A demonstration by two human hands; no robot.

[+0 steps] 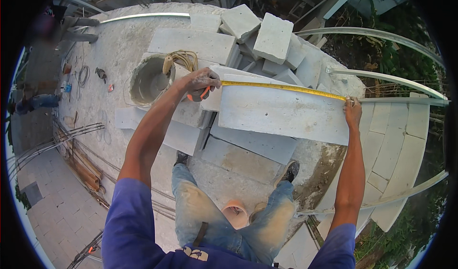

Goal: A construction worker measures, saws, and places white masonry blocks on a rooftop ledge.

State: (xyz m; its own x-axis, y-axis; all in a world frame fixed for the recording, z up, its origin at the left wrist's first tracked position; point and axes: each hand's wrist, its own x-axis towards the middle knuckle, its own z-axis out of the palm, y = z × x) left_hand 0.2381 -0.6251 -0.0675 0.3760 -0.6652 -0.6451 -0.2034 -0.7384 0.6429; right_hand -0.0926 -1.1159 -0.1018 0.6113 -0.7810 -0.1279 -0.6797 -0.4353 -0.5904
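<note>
My left hand (199,80) is closed around an orange and black tape measure (199,94) at the left end of a long pale concrete block (281,107). The yellow blade (286,86) runs pulled out along the block's far edge. At the block's right end, my right hand (353,110) has its fingers closed on the end of the blade. This block lies on top of other pale blocks (255,142) in front of my legs.
A mortar-crusted bucket (148,82) stands left of the block, near a coil of cord (183,59). Broken blocks (273,37) are heaped beyond. An orange pot (235,213) sits between my feet. Metal rails (381,78) curve along the right side. A person's legs (81,29) show far left.
</note>
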